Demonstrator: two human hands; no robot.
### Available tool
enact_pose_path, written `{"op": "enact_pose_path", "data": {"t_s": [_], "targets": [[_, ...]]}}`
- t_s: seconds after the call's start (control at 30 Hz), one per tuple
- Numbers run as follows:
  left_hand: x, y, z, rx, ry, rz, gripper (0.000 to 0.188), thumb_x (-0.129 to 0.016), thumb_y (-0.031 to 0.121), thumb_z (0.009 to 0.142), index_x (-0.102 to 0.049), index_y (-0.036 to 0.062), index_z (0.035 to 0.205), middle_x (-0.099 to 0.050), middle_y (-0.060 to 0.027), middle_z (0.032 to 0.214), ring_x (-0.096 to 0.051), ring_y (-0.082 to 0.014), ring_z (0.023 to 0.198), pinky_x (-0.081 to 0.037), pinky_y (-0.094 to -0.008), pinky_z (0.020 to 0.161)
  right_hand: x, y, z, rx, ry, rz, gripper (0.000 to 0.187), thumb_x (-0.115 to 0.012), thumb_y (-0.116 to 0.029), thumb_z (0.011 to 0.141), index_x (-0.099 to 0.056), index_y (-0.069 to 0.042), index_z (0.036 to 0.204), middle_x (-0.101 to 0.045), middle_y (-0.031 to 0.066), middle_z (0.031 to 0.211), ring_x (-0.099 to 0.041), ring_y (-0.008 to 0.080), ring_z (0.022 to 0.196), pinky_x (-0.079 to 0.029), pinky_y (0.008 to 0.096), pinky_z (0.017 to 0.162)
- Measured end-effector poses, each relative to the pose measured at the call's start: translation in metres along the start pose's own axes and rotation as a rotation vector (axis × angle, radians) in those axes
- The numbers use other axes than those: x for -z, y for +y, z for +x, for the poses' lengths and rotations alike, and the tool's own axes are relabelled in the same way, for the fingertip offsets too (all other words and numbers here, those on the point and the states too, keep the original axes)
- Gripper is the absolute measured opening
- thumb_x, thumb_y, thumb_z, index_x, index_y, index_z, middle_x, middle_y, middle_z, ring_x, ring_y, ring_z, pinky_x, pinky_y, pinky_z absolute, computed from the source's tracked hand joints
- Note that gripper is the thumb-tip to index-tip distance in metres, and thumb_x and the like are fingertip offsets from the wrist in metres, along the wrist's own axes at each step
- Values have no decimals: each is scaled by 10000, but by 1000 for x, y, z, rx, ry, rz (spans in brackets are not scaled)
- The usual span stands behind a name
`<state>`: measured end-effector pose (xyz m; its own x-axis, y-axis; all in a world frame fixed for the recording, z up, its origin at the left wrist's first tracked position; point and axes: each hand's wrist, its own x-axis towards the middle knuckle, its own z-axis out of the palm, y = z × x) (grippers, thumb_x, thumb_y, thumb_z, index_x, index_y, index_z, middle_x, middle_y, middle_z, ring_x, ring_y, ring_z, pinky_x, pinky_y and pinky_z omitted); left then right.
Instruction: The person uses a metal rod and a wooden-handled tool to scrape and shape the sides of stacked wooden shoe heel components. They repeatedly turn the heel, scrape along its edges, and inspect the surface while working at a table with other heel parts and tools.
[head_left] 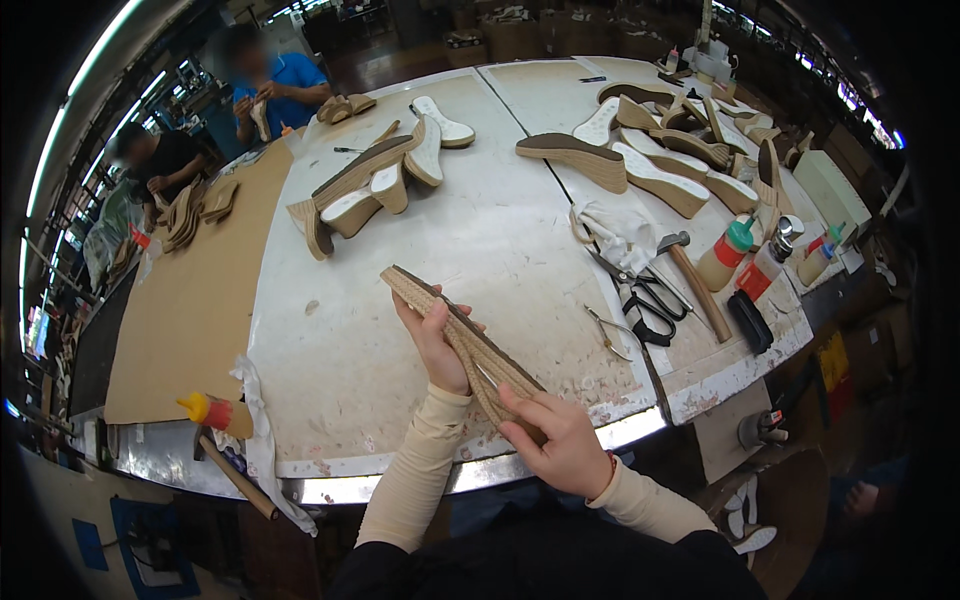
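Sole (484,352) slants above the white table (340,380), the left hand (441,350) wrapped around its far half and the right hand (556,440), fingers partly bent, pinching its near end, so steady left support and light right pressure best protect the edge.

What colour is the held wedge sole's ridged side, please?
The wedge sole has a tan side, clearest in head view.
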<state>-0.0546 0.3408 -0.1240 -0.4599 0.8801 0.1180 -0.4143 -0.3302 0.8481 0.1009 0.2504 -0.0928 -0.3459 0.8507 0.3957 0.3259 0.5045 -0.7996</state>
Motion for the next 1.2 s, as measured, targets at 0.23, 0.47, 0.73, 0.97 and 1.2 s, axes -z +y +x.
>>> {"op": "enact_pose_path", "data": {"t_s": [0.23,0.47,0.73,0.97,1.2], "targets": [[5,-8,9,139,29,0,471,-527,434,913,-375,140,1247,-481,-80,1116,-591,-202,809,-560,-368,590,17,6,-4,-41,-140,-79,392,-699,-148,837,-652,-47,1213,-595,104,751,-602,271,634,-476,331,552],[13,-14,18,449,-75,-119,494,-540,531,880,-481,99,1111,-545,-65,982,-616,-206,751,-558,-377,570,39,40,-16,-270,27,19,534,-664,-108,826,-536,3,1332,-589,178,916,-607,344,834,-493,364,761],[9,-20,13,371,-39,-21,563,-503,567,885,-538,33,1061,-588,-77,859,-625,-204,726,-559,-369,585,44,78,-5,-164,112,-484,640,-617,54,738,-502,-31,1362,-512,189,1123,-519,361,1055,-445,407,903],[9,-21,9,372,-99,-49,514,-522,518,903,-438,104,1196,-543,-73,1035,-609,-203,764,-557,-368,577,39,61,-6,-76,265,-474,452,-689,-70,756,-610,-11,1197,-536,173,1150,-501,346,1080,-406,424,939],[3,-21,0,335,-107,-23,535,-501,542,908,-501,56,1129,-565,-73,1038,-616,-193,765,-558,-362,573,17,29,-16,-85,140,77,300,-693,-120,834,-647,24,1093,-613,160,1037,-612,307,961,-485,347,842]]}}
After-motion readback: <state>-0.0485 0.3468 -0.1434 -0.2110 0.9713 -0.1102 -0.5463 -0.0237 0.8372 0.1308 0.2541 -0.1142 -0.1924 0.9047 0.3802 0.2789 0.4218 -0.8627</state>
